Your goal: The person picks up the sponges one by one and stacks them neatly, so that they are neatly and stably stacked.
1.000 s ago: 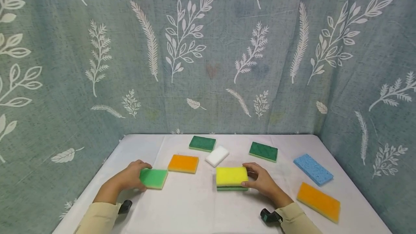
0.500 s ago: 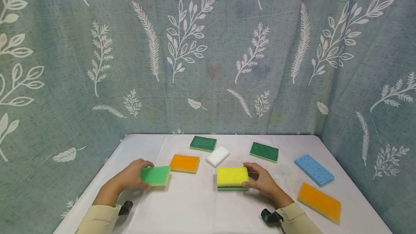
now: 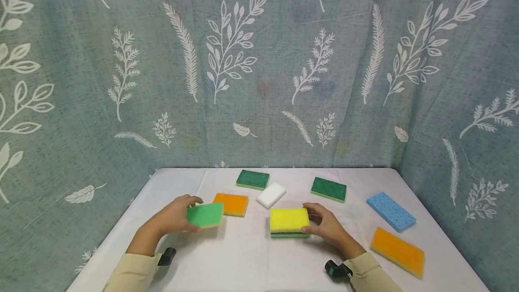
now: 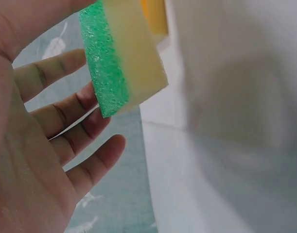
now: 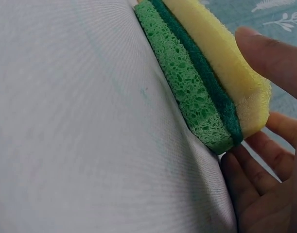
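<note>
My left hand (image 3: 178, 215) pinches a bright green sponge (image 3: 205, 215) with a pale cream underside, between thumb and fingers. That sponge is off the table, slightly tilted, with a shadow below; its two layers show in the left wrist view. At the middle of the table a yellow sponge (image 3: 289, 220) lies flat on a green sponge (image 5: 187, 77) with a dark green scouring layer. The thumb and fingers of my right hand (image 3: 324, 224) grip the yellow sponge at its right end. In the right wrist view the lower sponge rests on the white cloth.
An orange sponge (image 3: 231, 204) lies just beyond my left hand. Farther back are a white sponge (image 3: 271, 194) and two dark green scouring sponges, one left (image 3: 253, 179) and one right (image 3: 329, 189). A blue sponge (image 3: 391, 211) and a larger orange sponge (image 3: 398, 252) lie at the right.
My left hand has lifted the bright green sponge off the table and carried it to the right, tilting it. The right hand and the stacked sponges stay where they were.
</note>
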The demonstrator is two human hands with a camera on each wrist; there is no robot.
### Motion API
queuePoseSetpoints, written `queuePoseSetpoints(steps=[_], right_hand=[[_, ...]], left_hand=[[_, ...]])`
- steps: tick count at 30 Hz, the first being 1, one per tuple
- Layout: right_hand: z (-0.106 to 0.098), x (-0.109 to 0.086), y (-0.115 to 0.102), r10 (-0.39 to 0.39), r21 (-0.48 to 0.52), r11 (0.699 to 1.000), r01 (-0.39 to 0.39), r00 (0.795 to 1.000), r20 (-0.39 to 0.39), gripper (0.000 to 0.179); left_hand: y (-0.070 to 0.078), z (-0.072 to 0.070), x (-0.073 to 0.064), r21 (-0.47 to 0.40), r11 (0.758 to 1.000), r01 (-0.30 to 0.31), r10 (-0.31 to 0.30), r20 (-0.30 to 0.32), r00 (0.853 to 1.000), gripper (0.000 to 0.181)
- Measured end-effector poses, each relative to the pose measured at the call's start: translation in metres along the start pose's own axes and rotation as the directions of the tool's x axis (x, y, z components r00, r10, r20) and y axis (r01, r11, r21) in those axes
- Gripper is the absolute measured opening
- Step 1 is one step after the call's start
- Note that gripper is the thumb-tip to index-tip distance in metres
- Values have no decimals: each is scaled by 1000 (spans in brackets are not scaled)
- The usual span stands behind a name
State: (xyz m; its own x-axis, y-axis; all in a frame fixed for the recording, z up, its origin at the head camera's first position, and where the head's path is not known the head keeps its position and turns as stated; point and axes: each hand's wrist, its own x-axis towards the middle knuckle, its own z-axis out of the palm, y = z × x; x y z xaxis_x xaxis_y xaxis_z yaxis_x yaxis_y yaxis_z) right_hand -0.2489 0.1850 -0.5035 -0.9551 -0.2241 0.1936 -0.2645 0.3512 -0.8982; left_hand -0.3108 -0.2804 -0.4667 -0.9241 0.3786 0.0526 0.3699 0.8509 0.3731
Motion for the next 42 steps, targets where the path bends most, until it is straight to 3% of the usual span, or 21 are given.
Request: queuePoseSetpoints(steps=[7,20,27,35,42], right_hand=[[3,11,37,18,-16,1000,-18,1000,-12,79],[4,11,35,-8,-45,999,8,1000,-16,75],[2,10,38,1,-37,999,-1,1000,-9,73],[3,11,40,-20,-3,1000,20,1000,-4,73],[5,11,39,-2,-15,1000,2,999,-32,71]], left_hand=[[15,1,6,6,1000,-20,20,-23,1000,69],[40,15,23,-13,999,-51,50,-66,997,69],[55,24,32,-22,987,-161,157,-126,980,69],[72,33,42,-14,979,-204,200,-146,969,66],[90,38,50,-43,977,-208,201,-122,972,67]])
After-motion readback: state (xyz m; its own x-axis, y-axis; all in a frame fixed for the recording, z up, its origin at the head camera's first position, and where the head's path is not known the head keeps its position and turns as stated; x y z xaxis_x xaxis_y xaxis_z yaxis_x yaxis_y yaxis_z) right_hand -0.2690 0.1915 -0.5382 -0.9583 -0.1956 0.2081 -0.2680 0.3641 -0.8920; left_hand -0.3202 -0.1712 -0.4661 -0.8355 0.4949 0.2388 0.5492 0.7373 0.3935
